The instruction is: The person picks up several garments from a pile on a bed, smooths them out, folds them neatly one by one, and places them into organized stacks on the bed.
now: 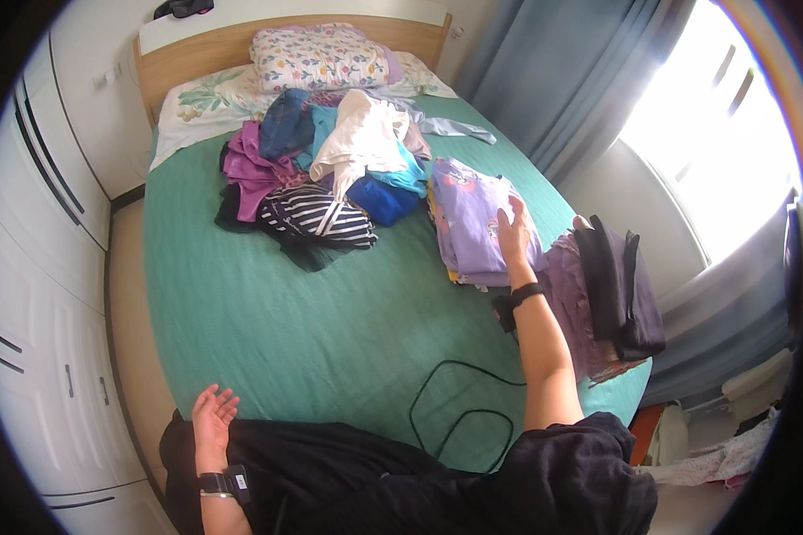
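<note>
Right hand: laid flat, fingers spread, palm down on the folded purple shirt; grips nothing.
Left hand: open, palm up, empty, at the near edge of the bed.
Purple shirt: tops a small folded stack at the bed's right side; long axis runs from headboard to foot.
Dark folded clothes: one stack, just right of the shirt.
Unfolded heap: one, mid-bed, striped piece in front.
Pillows: two, floral.
Black cable: one, looped near the foot.
</note>
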`<control>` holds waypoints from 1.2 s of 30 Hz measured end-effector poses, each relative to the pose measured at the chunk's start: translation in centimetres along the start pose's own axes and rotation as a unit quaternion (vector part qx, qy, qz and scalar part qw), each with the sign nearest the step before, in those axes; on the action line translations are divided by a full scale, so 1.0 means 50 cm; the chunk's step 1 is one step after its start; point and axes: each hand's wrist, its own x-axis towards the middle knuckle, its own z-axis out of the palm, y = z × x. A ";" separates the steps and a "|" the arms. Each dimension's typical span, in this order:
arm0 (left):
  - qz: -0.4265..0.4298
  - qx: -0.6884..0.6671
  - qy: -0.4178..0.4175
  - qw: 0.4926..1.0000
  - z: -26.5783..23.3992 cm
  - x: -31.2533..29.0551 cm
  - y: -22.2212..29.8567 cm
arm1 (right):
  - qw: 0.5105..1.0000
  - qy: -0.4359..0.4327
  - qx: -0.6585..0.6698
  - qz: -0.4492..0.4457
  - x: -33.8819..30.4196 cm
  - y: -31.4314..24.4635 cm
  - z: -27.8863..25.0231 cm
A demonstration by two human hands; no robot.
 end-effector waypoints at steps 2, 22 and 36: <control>-0.004 0.003 0.007 1.000 0.002 -0.004 -0.007 | 0.983 -0.072 -0.171 0.000 0.021 0.034 0.015; 0.001 0.008 0.002 1.000 -0.032 -0.014 0.041 | 0.935 -0.265 -0.227 0.060 -0.054 0.086 0.014; 0.014 -0.013 -0.020 1.000 -0.083 -0.058 0.068 | 0.848 -0.389 -0.353 0.070 -0.060 0.006 0.051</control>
